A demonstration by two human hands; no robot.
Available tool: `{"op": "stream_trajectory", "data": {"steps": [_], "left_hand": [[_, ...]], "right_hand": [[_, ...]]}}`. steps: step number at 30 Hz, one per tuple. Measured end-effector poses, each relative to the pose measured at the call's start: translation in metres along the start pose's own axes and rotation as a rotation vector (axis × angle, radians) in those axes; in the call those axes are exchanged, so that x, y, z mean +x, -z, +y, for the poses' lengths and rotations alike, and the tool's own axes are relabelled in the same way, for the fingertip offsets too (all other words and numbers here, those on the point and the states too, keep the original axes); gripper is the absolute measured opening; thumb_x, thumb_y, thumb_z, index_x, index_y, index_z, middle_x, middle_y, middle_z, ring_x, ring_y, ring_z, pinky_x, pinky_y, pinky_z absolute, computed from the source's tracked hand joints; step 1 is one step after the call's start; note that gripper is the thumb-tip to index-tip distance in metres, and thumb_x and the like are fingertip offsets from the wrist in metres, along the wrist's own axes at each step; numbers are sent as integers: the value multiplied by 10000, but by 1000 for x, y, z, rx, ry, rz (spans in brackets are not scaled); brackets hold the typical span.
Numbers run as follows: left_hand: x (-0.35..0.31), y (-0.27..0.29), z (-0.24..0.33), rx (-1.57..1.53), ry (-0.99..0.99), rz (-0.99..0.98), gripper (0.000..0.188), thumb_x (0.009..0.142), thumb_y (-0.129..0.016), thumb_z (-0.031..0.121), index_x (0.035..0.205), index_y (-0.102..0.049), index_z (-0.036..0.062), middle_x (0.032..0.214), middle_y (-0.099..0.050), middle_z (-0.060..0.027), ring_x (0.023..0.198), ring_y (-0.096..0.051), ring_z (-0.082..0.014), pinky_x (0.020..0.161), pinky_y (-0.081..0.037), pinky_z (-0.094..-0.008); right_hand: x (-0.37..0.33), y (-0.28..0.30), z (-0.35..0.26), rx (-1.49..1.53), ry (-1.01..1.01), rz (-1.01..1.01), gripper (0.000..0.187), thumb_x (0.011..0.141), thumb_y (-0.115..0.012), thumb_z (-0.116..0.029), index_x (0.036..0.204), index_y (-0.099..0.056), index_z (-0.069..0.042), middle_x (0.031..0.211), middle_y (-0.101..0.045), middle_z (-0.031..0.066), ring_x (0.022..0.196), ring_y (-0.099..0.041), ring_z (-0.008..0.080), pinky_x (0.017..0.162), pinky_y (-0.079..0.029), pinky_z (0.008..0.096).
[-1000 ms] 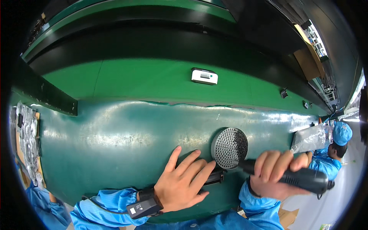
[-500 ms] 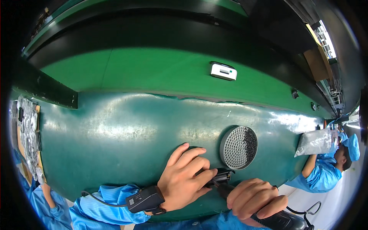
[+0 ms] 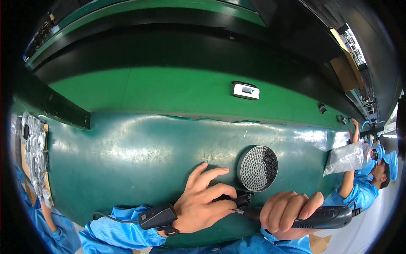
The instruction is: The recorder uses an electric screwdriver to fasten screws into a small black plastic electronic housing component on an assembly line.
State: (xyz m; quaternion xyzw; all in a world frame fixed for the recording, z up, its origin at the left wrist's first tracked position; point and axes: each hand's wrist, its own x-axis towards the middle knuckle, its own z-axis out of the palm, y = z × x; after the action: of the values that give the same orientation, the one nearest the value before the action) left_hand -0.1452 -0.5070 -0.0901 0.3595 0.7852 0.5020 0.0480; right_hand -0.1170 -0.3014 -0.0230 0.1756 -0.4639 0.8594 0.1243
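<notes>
In my right hand (image 3: pixel 287 213) is a black corded electric screwdriver (image 3: pixel 332 218), lying nearly level, fingers wrapped round its body. Its metal bit points left and reaches the thumb and fingertips of my left hand (image 3: pixel 203 203). That hand holds a small black plastic part (image 3: pixel 242 200) low over the table, partly hidden by the fingers; its index finger stretches away from the part. Whether the bit touches the part or a fingertip I cannot tell. Just beyond stands a round grey dish (image 3: pixel 250 173) with a dimpled floor, small black screw-like pieces gathered along its right side.
A white and black device (image 3: pixel 245 90) rests on the green ledge behind the table (image 3: pixel 105 169). Clear plastic bags lie at the far left (image 3: pixel 36 156) and right (image 3: pixel 346 158). At the right a co-worker (image 3: pixel 359 190) in blue reaches toward the ledge; another's sleeve (image 3: pixel 59 228) shows at left.
The screwdriver has swung from a slant to nearly level, its back end rising as my right hand turned. The black part has tilted flatter. At right, the co-worker's hand has come up toward the ledge.
</notes>
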Motion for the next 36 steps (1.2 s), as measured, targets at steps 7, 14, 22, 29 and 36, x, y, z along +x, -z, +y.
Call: {"op": "stream_trajectory", "data": {"steps": [7,14,22,29,36], "left_hand": [[1,0,3,0,22,-9,164,753,-884,239,874,-786,189,1102,-678,74,1384,-482,-307,1209,-256,-627],[3,-1,4,23,15,4,172,746,-882,242,866,-781,170,1081,-682,71,1369,-495,-305,1211,-260,-628],[0,1,5,36,26,4,135,775,-864,241,843,-770,171,1108,-625,91,1390,-447,-249,1217,-281,-621],[-1,1,3,5,8,-24,176,738,-889,245,856,-787,163,1090,-684,74,1375,-483,-294,1197,-301,-612],[1,2,4,-16,4,-21,165,746,-884,246,862,-794,171,1118,-679,71,1381,-472,-305,1161,-368,-603]], "right_hand": [[-4,4,0,80,-5,61,453,1098,-442,-536,1016,-430,-92,648,-550,107,484,-556,236,396,-467,369],[-3,5,1,59,-25,43,471,1094,-446,-544,1024,-437,-79,650,-549,112,483,-557,240,398,-472,380],[-3,2,2,57,-25,44,493,1094,-427,-564,1028,-446,-75,663,-558,116,480,-557,245,406,-475,391],[-1,3,2,39,-58,24,488,1099,-421,-554,1026,-445,-71,669,-570,129,465,-550,248,407,-476,399],[0,3,2,13,-50,-14,490,1103,-405,-548,1026,-447,-66,646,-572,134,454,-554,254,398,-481,404]]}}
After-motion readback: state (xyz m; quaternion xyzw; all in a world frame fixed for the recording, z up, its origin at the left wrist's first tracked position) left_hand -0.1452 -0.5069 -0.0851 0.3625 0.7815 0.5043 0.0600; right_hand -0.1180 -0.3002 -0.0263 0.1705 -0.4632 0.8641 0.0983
